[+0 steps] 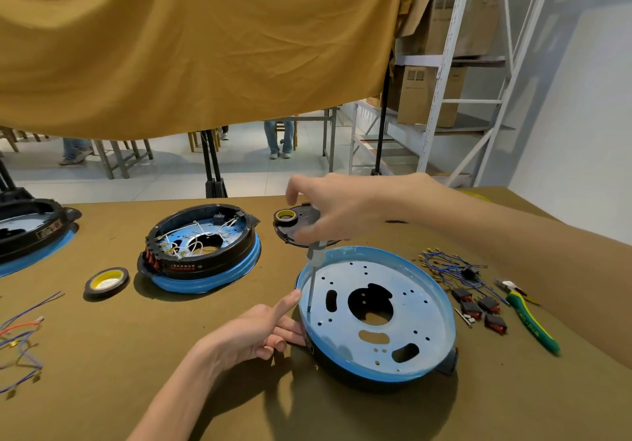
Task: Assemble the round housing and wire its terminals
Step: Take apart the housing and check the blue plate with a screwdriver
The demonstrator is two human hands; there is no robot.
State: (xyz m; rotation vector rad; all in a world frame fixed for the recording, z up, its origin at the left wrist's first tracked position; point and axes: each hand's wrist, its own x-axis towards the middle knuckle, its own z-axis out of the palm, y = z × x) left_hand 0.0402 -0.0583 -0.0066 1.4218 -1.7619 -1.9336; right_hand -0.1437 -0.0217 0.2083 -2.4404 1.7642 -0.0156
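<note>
1. Blue-filmed metal plate of the round housing (376,314) lay lower right of centre in the frame, open face up on the brown table (102,355), seated in a black shell.
2. Right hand (328,208) was curled round the handle of a screwdriver (313,269), shaft upright, tip down at a hole near the plate's left rim.
3. Left hand (253,331) braced the housing's left edge: index finger straight along the rim, remaining fingers curled against the black side wall.
4. Judged handling: the stamped plate looked stiff and fairly light; the film looked slick, so the black outer wall gave the surer hold. The cut-outs and rim could be sharp-edged. Pressing down on the screwdriver could tip or slide the housing if it were not braced.
5. A second housing (200,245), already wired, sat left of centre; a roll of tape (106,281) lay just in front of it, and a black cover (295,225) carrying another roll sat behind the work, partly hidden by the right hand.
6. Loose blue wires (444,266), red-and-black switches (478,310) and green-handled pliers (531,321) lay close to the right rim.
7. More wires (20,338) lay at the left edge of the frame.
8. Open room: bare table showed toward the bottom of the frame, well apart from the clutter.
</note>
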